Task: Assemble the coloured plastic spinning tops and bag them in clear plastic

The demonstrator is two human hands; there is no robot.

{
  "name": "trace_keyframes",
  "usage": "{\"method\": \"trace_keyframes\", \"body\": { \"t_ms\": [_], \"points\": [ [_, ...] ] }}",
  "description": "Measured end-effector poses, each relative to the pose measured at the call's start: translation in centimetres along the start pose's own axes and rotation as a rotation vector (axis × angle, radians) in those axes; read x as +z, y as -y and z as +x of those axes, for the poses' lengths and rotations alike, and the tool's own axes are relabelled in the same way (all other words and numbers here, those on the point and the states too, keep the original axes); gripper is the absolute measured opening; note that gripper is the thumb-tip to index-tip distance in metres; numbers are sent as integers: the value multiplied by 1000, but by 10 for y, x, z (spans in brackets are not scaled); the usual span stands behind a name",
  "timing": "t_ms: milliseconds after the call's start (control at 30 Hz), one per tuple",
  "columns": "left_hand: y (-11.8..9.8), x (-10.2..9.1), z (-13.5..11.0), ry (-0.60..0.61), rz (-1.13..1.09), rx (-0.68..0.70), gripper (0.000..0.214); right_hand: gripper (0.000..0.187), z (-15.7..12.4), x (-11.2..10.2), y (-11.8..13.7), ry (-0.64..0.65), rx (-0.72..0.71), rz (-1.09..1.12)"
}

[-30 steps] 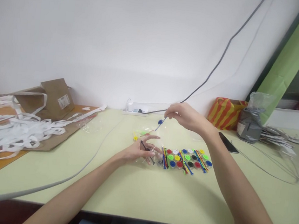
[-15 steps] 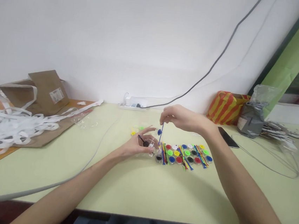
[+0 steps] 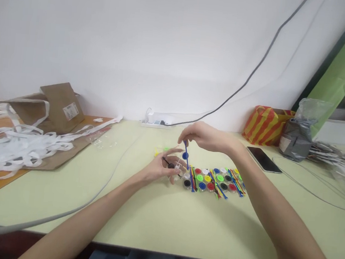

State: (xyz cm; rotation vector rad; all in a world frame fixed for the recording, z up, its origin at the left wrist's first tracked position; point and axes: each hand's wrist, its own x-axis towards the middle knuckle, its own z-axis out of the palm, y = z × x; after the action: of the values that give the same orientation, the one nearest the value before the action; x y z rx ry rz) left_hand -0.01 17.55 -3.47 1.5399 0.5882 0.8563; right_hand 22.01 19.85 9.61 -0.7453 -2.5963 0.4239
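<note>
The right hand [image 3: 200, 135] has its grip closed in a pinch on the top of a blue stick [image 3: 187, 162], which hangs down with a blue disc [image 3: 185, 156] partway along it, above the desk [image 3: 139, 220] and near the left hand's fingertips. The left hand [image 3: 162, 168] curls around a black disc [image 3: 171, 166] with a black stick [image 3: 165, 160] beside it; at this size I cannot tell whether that grip is closed on them. Just to the right, rows of coloured discs [image 3: 207, 178] lie on the desk, with bands of coloured sticks [image 3: 237, 183] among them. Judging by how things lie, most pieces look set out there in fair order; what remains apart is the blue stick with its disc, the black pieces at the left hand, and a few yellow and green pieces [image 3: 166, 149] just behind that hand.
</note>
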Motion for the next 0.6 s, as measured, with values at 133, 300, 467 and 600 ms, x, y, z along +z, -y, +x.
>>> {"method": "trace_keyframes", "body": {
  "t_ms": [133, 300, 467, 600],
  "points": [
    [-5, 4, 1, -93, 9, 57, 73, 60, 2, 1, -19, -262, 33, -97],
    [-13, -9, 9, -576, -9, 296, 74, 50, 6, 10, -71, -551, 195, -171],
    [-14, -38, 12, -871, 97, 431, 75, 48, 8, 53, -104, -8, 249, 2],
    [-3, -51, 12, -924, 189, 368, 78, 53, 14, 90, -108, 217, 245, -9]
  ]
}}
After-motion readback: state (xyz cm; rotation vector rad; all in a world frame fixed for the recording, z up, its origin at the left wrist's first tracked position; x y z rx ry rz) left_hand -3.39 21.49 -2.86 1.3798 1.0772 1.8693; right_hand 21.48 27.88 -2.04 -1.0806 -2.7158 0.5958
